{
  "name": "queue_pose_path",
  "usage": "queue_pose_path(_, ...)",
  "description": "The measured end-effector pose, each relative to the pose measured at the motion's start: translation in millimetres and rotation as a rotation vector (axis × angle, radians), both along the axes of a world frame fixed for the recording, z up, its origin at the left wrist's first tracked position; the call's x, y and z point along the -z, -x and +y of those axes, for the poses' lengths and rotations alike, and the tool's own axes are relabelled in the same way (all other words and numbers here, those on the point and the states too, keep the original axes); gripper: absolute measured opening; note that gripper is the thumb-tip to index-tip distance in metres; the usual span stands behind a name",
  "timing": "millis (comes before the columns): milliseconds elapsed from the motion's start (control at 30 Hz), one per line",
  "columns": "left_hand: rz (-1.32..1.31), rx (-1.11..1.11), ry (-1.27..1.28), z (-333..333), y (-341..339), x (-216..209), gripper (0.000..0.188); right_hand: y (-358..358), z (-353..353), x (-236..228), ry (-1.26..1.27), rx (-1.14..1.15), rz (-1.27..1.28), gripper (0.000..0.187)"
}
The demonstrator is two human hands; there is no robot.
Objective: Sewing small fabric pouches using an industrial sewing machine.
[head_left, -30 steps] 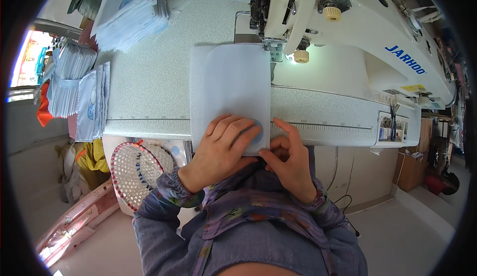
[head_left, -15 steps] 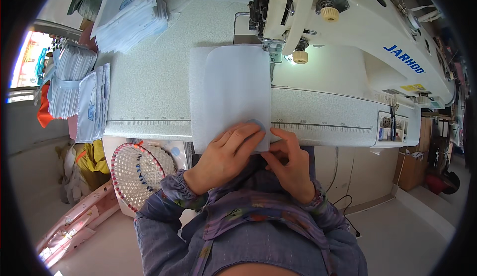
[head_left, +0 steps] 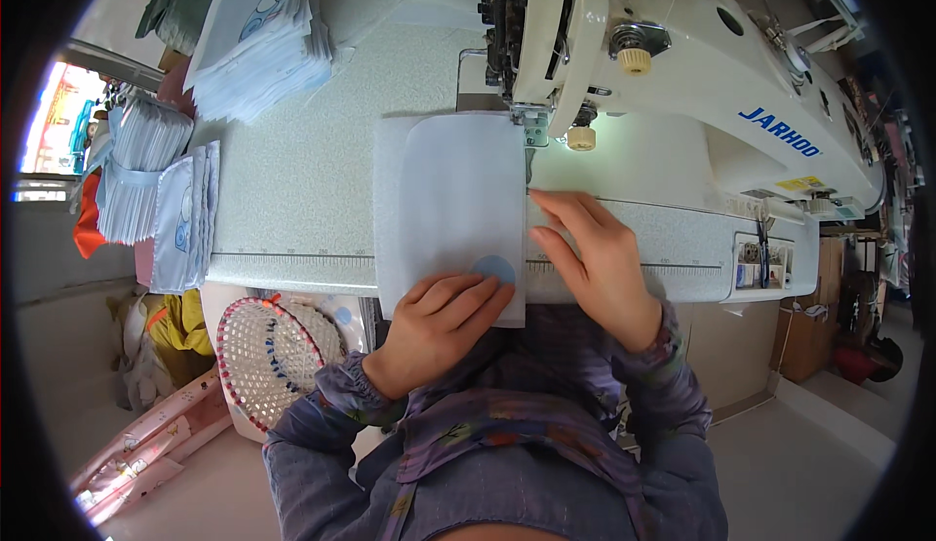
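White fabric piece (head_left: 453, 205) under left hand (head_left: 439, 327); woven basket (head_left: 268, 361) beside.

I see fabric stacks (head_left: 261, 39) upper left, hanging bundles (head_left: 136, 175) beside them, and a woven basket (head_left: 268, 356) below.

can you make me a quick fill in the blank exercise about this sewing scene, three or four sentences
1. The left hand presses flat on the near end of the pale blue ____.
2. The right hand rests along the fabric's ____ edge.
3. The fabric's far end lies beside the presser foot of the white ____.
4. A woven basket sits below the table, to the person's ____.

Missing words: fabric piece; right; sewing machine; left
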State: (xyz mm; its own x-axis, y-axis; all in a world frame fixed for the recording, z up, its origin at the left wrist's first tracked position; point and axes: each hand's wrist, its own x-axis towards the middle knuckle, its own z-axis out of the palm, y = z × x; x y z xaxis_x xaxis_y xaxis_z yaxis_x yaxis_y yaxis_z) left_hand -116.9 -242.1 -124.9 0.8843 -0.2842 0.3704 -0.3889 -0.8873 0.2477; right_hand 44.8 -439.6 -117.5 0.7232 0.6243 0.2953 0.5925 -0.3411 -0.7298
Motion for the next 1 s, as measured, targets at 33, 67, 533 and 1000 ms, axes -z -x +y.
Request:
queue_pose_path(33,0.000,-0.002,0.011,0,-1,0,0.053,-15,8,0,0.028,-0.054,-0.224,0.048)
queue_pose_path(67,-0.008,0.001,0.011,-1,-1,-1,0.053,-26,12,1,0.028,-0.050,-0.232,0.048)
queue_pose_path(533,0.023,-0.015,0.065,18,-41,-5,0.049,-49,19,11,0.198,-0.110,-0.308,0.060)
queue_pose_path(1000,-0.009,0.043,0.078,54,-116,-1,0.042,-50,19,6,0.214,-0.106,-0.262,0.047)
